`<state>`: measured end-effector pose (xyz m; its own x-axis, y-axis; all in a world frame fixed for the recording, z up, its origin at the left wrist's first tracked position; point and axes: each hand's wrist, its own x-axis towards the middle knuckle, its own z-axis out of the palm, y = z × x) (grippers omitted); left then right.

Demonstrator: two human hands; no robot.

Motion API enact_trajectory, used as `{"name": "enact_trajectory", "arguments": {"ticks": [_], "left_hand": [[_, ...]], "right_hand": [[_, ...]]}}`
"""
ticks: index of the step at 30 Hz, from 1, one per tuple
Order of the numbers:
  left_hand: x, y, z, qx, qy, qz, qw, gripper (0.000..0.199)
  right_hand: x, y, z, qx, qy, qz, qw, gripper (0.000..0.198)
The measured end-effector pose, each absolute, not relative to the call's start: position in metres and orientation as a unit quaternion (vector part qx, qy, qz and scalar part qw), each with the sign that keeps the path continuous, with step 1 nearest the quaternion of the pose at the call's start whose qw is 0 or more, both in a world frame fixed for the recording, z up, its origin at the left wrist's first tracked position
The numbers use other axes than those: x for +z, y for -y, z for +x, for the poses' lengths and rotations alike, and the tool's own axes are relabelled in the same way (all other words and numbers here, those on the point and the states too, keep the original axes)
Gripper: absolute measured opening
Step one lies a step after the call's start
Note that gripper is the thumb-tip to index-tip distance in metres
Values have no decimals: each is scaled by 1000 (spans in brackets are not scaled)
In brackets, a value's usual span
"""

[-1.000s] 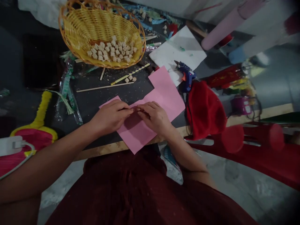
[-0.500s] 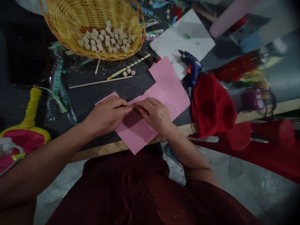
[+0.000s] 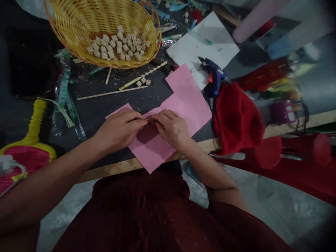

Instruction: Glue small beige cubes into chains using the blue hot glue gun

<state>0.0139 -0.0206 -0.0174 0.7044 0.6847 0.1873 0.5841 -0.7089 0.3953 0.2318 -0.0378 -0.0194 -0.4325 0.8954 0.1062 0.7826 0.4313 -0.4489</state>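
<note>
My left hand (image 3: 122, 127) and my right hand (image 3: 172, 127) meet fingertip to fingertip over a sheet of pink paper (image 3: 187, 99). Both are closed in a pinch around something tiny between them, too small and too covered to name. The pink paper has an angular, cut-out outline; one corner hangs past the table's front edge. Beyond my hands lie a thin wooden stick (image 3: 112, 92), a pencil with a spiral pattern (image 3: 143, 75) and a few small pale wooden pieces (image 3: 143, 81).
A yellow wicker basket (image 3: 65, 38) holds many small pale blocks (image 3: 112, 47). To the right, a blue glue gun (image 3: 215, 75) rests by a white sheet (image 3: 220, 42), with red cloth (image 3: 237, 119) nearer. A dark tablet-like slab (image 3: 30, 63) and a yellow-handled pink object (image 3: 31, 150) are left.
The whole view has shifted very slightly. Both hands keep the same pinch over the pink paper, with only tiny finger movement.
</note>
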Motion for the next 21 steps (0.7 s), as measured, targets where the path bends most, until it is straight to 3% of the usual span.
{"name": "enact_trajectory", "arguments": {"ticks": [21], "left_hand": [[-15,20,14,171,-343,909,165,26]], "right_hand": [[-22,35,234,201,819,-499,200,23]]}}
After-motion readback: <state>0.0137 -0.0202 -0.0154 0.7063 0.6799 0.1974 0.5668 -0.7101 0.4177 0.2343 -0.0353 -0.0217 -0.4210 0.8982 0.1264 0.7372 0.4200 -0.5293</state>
